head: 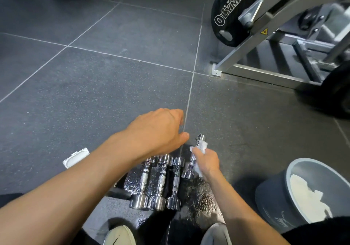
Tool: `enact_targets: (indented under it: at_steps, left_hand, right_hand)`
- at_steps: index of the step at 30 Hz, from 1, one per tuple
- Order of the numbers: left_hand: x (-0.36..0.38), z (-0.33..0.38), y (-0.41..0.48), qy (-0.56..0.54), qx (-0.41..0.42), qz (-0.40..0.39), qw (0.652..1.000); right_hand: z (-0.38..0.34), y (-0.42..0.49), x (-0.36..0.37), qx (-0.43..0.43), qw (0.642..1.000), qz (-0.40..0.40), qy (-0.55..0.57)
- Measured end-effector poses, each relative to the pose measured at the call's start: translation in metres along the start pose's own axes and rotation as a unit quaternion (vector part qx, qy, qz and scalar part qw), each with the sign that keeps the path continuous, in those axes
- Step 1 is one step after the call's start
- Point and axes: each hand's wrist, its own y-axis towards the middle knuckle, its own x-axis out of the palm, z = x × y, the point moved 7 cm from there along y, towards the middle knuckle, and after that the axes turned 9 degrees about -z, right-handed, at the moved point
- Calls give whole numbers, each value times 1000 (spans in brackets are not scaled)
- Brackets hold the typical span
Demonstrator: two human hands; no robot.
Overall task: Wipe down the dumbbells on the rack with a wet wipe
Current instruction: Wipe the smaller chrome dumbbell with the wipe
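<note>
Three chrome dumbbells [161,184] lie side by side on a low black rack [132,183] on the floor in front of me. A fourth, smaller chrome dumbbell [191,166] is lifted to the right of them, tilted with one end pointing away. My right hand [206,162] grips its handle with a white wet wipe [202,147] bunched against the bar. My left hand [161,129] hovers above the far ends of the dumbbells, palm down, fingers loosely apart, holding nothing.
A white wipe pack [74,158] lies left of my left forearm. A grey bin [295,193] with used white wipes stands at the right. A grey machine frame [265,70] with black weight plates [233,11] fills the upper right. My two shoes [121,235] show at the bottom.
</note>
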Motion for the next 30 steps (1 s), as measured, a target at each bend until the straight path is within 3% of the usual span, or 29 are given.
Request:
enact_targets:
  at_steps: [6, 12, 17, 20, 28, 30]
  left_hand:
    - [0, 6, 7, -97, 1, -12, 995]
    - [-23, 20, -3, -284, 25, 78, 955]
    - [-11, 40, -11, -545, 52, 10, 837]
    - [-3, 53, -16, -574, 80, -10, 815]
    - [-22, 54, -30, -688, 82, 75, 717]
    - [-27, 48, -33, -691, 83, 99, 711]
  right_hand:
    - [-139, -67, -32, -92, 972, -41, 211]
    - [-206, -136, -51, -121, 935, -126, 307]
    - [-210, -170, -50, -95, 910, -184, 359]
    - [-209, -175, -57, -110, 916, -181, 341]
    - [-217, -174, -82, -148, 914, -204, 317]
    - [-218, -170, -87, -150, 908, -226, 320]
